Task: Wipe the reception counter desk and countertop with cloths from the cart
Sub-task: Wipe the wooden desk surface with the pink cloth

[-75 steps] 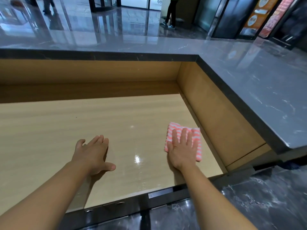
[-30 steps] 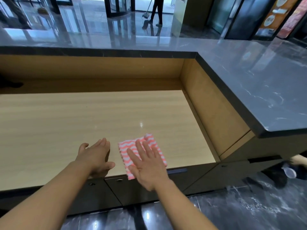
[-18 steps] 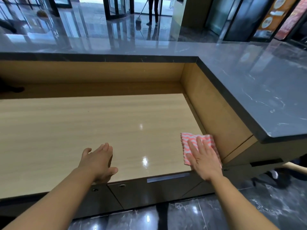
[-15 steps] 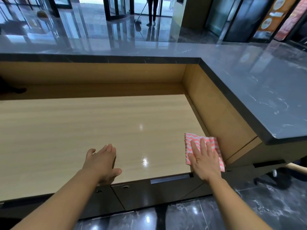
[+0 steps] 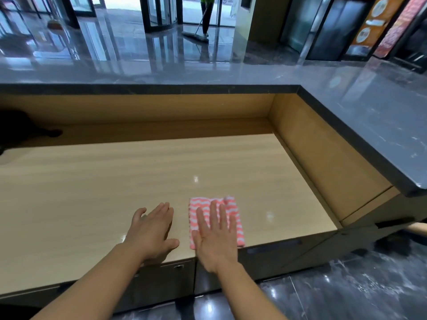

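- Since half a second back, our right hand (image 5: 215, 236) has dragged the cloth (image 5: 238, 227) leftward, off the right side panel (image 5: 323, 162) and towards the middle of the desk (image 5: 92, 192).
- We read that as a return stroke. The near right strip looks covered, and the pass is heading left along the near edge.
- Right fingers (image 5: 213, 213) are straight, slightly spread and flat on top of the cloth, pressing rather than pinching.
- The palm hangs partly over the near desk edge, above the dark drawer fronts (image 5: 265, 252). The forearm comes in from the near right.
- The cloth is folded, pink-and-white striped, and flat on the wooden desk at its near edge. It lies just beside our left hand (image 5: 152, 232), with a narrow gap between them.
- Left fingers are extended and together, palm down on the desk, thumb out towards the cloth, holding nothing. That hand has hardly shifted and looks like a brace.
- The left forearm comes in from the near left, crossing the desk edge.
- Our judgement on progress: the desk wipe is mid-way, with the far and left parts of the wood probably still to do.
- The grey stone countertop (image 5: 369, 112) runs along the far and right sides, with no cloth on it, so we'd guess it comes later.
- The cart isn't in view.
- A person with a mop (image 5: 206, 17) is far off in the lobby, not relevant.
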